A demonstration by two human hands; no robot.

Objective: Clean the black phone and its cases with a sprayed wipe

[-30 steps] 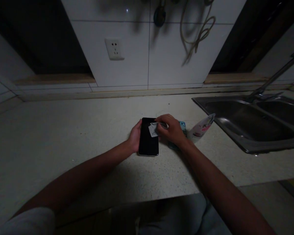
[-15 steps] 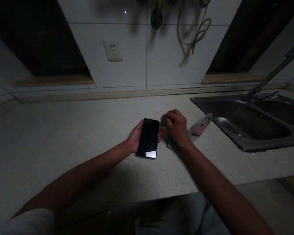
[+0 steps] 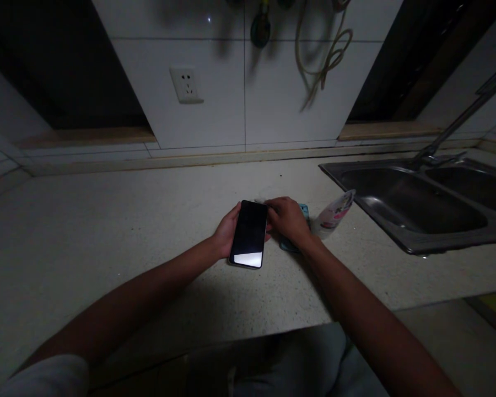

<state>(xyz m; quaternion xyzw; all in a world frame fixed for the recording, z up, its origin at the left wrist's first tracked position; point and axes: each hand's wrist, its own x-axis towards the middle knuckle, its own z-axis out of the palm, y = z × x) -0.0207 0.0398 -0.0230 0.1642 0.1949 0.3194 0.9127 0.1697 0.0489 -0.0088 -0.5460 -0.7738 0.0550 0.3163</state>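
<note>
1. A black smartphone [image 3: 248, 234] is held up nearest, its dark screen facing upward and glare showing at the near end.
2. It is cradled by the left hand [image 3: 229, 231], half closed around the left edge.
3. The right hand [image 3: 288, 219] is curled, touching the far right corner; any grip cannot be told.
4. A teal case [image 3: 290, 246] is covered by that hand, with a pink-and-white pouch [image 3: 334, 214] just right.
5. A steel double sink [image 3: 400, 203] is set farther right.
6. A wall socket [image 3: 186, 85] is seen far off on white tile.

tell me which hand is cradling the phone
The left hand cradles the phone from beneath; the right hand only reaches its top corner.
</note>
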